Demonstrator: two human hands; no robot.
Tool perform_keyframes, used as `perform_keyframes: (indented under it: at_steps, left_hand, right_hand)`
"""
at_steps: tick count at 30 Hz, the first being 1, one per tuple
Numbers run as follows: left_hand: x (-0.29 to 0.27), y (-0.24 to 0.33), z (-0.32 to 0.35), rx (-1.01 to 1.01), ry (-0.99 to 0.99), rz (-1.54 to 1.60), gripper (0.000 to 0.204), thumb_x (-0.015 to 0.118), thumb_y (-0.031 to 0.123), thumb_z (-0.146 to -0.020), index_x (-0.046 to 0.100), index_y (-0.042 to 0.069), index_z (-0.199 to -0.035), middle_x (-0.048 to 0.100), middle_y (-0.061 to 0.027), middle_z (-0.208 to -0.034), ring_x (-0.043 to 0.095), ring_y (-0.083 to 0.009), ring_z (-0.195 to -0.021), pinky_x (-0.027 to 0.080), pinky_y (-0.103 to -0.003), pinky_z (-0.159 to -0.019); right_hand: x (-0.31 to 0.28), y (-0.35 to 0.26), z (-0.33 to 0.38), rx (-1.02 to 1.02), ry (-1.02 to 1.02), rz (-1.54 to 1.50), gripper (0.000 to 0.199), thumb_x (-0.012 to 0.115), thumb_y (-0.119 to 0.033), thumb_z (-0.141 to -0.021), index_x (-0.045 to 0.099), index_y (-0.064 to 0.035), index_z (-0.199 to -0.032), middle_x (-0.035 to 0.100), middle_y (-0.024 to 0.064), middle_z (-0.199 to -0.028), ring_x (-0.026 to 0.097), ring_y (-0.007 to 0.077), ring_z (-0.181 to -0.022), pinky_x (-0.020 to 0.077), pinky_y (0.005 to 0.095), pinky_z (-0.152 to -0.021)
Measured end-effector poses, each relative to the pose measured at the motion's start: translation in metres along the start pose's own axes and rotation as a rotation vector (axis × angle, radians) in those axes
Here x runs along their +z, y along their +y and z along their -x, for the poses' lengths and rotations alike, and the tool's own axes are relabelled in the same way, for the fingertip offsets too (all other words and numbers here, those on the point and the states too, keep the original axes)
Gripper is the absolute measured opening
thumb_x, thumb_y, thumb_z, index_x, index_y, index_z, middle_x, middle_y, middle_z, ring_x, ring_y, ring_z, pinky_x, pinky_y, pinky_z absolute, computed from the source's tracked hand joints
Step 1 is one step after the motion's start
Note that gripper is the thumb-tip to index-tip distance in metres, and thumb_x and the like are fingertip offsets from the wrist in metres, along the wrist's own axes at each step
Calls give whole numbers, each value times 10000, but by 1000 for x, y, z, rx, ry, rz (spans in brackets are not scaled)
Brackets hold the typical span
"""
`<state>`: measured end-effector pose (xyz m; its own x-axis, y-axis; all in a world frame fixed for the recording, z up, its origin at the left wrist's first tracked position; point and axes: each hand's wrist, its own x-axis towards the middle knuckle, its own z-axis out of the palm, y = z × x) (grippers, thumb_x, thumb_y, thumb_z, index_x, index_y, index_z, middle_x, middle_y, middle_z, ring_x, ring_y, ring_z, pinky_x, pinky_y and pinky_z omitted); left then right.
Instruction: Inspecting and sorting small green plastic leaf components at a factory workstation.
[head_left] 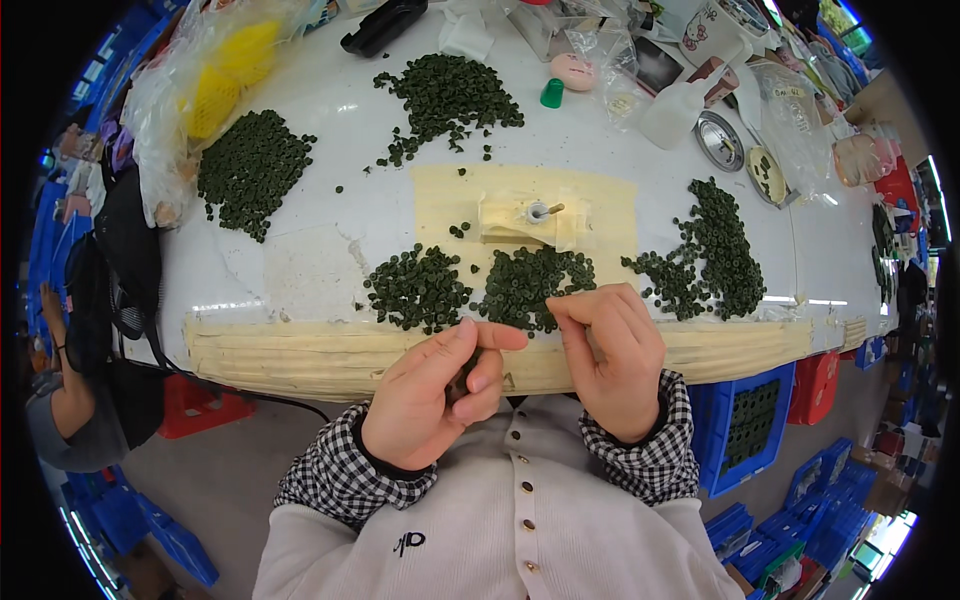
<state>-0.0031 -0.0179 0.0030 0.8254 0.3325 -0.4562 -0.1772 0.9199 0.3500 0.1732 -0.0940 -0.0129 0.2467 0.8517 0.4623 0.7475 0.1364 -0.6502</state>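
Observation:
My left hand (425,390) is held over the table's front edge, fingers curled and index finger pointing right. Something dark shows between its thumb and fingers, mostly hidden. To its right, my right hand (618,350) has thumb and index fingertip pinched together at the near edge of a pile of small dark green ring-shaped pieces (530,280). Whatever sits in that pinch is too small to make out. Left of this pile, and just beyond my left hand, lies another pile of the same green pieces (415,285).
A metal post on a taped-down base (540,212) stands beyond the middle piles. More green heaps lie at the right (725,250), far left (255,165) and back (455,95). Bottles, an open tin (719,140) and plastic bags crowd the back right. A blue crate (742,425) sits below the table.

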Motion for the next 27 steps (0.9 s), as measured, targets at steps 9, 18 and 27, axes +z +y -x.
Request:
perform_keyframes:
  at_steps: [9, 18, 27]
  left_hand:
    - [1, -2, -2, 66, 26, -192, 269, 375, 146, -984, 493, -7, -1172, 597, -71, -1017, 457, -79, -647, 368, -194, -569]
    - [-4, -5, -9, 46, 15, -133, 252, 405, 217, -990, 512, 27, -1116, 591, -108, -1113, 590, -170, -1021, 498, -296, -866]
    - [-1, -4, -9, 92, 45, -196, 266, 366, 236, -999, 502, 25, -1086, 581, -105, -1089, 588, -173, -1017, 499, -309, -901]
  right_hand:
    - [0, -2, 7, 318, 39, -386, 196, 634, 58, -776, 645, 13, -967, 648, 115, -806, 622, 227, -684, 491, 296, -633]
    - [-7, -15, 2, 52, 2, -339, 234, 706, 50, -697, 681, -18, -919, 668, 63, -811, 582, 178, -719, 473, 268, -614]
    - [-2, -12, 3, -84, 5, -87, 260, 721, 39, -659, 660, -12, -907, 609, 74, -827, 579, 215, -689, 471, 285, -590]
